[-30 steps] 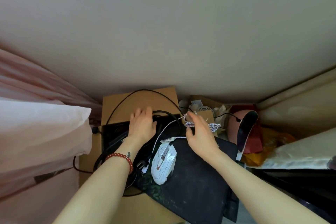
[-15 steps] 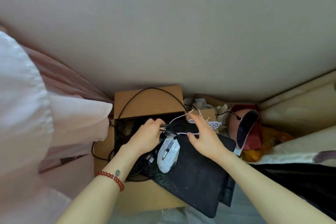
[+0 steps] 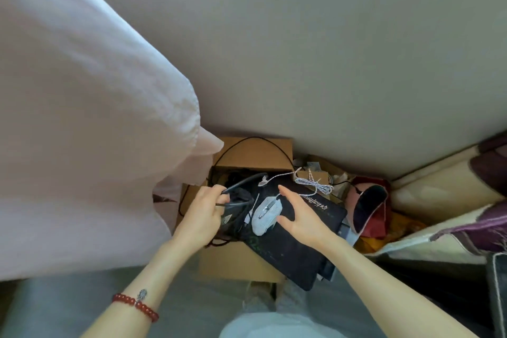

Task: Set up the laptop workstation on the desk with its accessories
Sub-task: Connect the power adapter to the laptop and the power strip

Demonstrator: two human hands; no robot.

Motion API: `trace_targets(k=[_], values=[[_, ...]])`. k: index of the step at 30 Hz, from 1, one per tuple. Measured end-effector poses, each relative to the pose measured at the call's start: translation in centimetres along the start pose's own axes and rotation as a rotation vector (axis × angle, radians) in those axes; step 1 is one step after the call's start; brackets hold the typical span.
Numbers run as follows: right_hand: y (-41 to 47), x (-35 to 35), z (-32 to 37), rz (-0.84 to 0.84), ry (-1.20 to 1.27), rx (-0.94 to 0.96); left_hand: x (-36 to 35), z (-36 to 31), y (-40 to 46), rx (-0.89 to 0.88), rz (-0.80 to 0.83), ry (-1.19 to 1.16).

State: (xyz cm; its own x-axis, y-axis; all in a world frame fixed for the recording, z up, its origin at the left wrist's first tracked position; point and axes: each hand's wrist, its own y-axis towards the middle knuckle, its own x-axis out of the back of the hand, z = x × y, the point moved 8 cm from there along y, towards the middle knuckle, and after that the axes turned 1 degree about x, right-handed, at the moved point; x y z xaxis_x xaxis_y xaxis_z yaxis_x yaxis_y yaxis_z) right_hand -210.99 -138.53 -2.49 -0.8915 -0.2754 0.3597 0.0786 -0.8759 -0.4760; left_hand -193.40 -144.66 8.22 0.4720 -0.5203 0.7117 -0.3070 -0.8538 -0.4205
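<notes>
A white mouse (image 3: 266, 215) lies on a black mouse pad (image 3: 290, 244) that rests slanted across an open cardboard box (image 3: 241, 263). Its braided white cable (image 3: 312, 184) is bundled at the pad's far end. My left hand (image 3: 203, 214) is closed on black cables (image 3: 238, 192) pulled from the box's left side, with a black power adapter (image 3: 233, 217) just beside it. My right hand (image 3: 299, 214) hovers over the pad right of the mouse, fingers spread, holding nothing.
A pale pink curtain (image 3: 82, 123) hangs over the left. A red-and-black object (image 3: 367, 208) and clutter sit right of the box. A beige wall (image 3: 329, 49) rises behind. Bedding (image 3: 452, 228) lies at the right, grey floor (image 3: 68, 304) below.
My left hand closed on the black cables and drew them up out of the box. My right hand let go of the braided mouse cable and opened beside the mouse. The view shifted right.
</notes>
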Motion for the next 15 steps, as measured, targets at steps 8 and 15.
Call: trace_targets(k=[8, 15], values=[[-0.5, 3.1, 10.6, -0.026, 0.163, 0.198, 6.7, -6.4, -3.6, -0.133, -0.109, -0.11], [-5.6, 8.5, 20.8, 0.09, 0.353, 0.361, 14.2, -13.2, -5.4, -0.277, -0.31, -0.294]])
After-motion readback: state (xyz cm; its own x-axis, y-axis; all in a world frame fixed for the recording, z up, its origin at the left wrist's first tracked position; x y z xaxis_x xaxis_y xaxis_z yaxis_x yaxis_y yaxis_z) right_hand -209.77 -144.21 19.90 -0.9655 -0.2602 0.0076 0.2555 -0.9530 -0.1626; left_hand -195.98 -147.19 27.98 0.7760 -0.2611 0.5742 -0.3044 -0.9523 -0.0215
